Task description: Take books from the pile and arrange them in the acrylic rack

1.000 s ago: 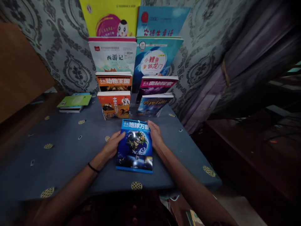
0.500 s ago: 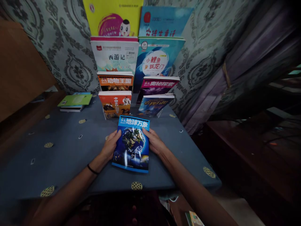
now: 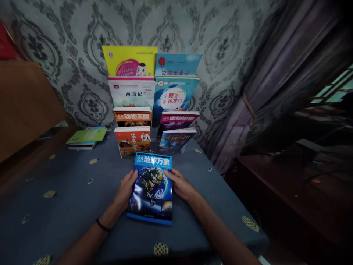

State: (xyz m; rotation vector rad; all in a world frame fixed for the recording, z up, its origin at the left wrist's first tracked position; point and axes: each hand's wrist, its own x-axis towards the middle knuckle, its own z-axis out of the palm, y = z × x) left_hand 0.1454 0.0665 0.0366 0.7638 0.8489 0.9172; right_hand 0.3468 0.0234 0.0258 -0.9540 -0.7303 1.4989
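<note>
I'd press lightly and evenly on that blue 地球万象 paperback [image 3: 151, 188], fingers of the left hand [image 3: 125, 189] and right hand [image 3: 181, 185] grasping its edges at nine and three o'clock.

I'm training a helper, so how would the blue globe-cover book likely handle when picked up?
The blue book may be slippery, since glossy glare shows on its front. Being flat and rectangular, it probably won't roll.

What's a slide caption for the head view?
Left hand and right hand hold a globe-cover book before tiered books.
</note>
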